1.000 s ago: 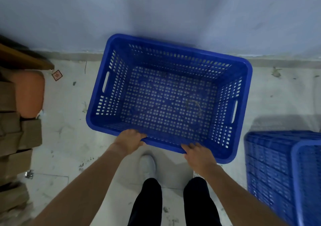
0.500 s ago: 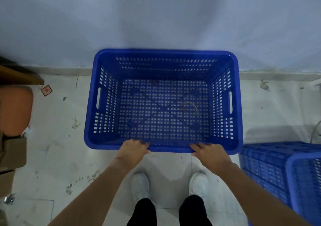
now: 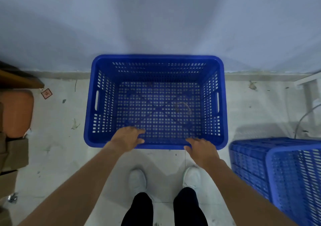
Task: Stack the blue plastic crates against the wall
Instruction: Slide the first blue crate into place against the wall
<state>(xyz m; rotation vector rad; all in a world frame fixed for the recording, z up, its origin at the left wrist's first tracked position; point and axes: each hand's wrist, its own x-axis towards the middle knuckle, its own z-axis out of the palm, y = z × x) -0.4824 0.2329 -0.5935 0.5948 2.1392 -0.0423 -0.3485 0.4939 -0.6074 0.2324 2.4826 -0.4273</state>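
Note:
An empty blue plastic crate (image 3: 223,104) with perforated sides stands upright on the floor, its far side against the pale wall (image 3: 156,17). My left hand (image 3: 127,139) hovers over the crate's near rim with fingers spread and nothing in it. My right hand (image 3: 202,150) is at the near rim further right, fingers loose and apart, not gripping. A second blue crate (image 3: 278,170) lies tipped on its side on the floor at the right, partly cut off by the frame edge.
An orange rounded object (image 3: 16,112) and cardboard boxes (image 3: 13,152) line the left side under a wooden edge (image 3: 19,80). A white furniture leg (image 3: 311,95) and a grey cable (image 3: 304,119) are at the right. My white shoes (image 3: 138,180) stand just behind the crate.
The crate turned from skewed to square and slid back against the wall. Both hands have let go of its near rim and opened.

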